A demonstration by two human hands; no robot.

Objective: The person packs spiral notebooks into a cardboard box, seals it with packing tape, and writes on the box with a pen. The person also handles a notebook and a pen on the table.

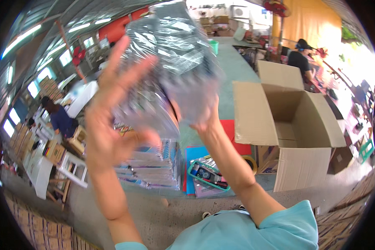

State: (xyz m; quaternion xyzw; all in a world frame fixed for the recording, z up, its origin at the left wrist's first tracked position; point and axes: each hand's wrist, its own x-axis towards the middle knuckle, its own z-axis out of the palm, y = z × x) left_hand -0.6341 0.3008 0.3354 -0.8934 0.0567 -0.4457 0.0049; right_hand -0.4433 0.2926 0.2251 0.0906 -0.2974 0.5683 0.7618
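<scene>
Two dark packs wrapped in shiny clear plastic [183,46] are raised in front of me, side by side and blurred at their lower ends. My right hand [205,121] grips the right pack from its lower right side, its fingers partly hidden behind the plastic. Beside the left pack, my left hand [112,108] has its fingers spread apart and smeared by motion; whether it touches the plastic is hard to see. Below, on the table, stands a stack of plastic-wrapped, spiral-bound books [154,166].
An open, empty cardboard box [293,125] with flaps spread stands on the right. Near the table's front edge are a teal basket [193,175] holding small tools, a tape roll [250,163] and a red sheet [239,141]. One person [59,116] works far left, another [299,60] far right.
</scene>
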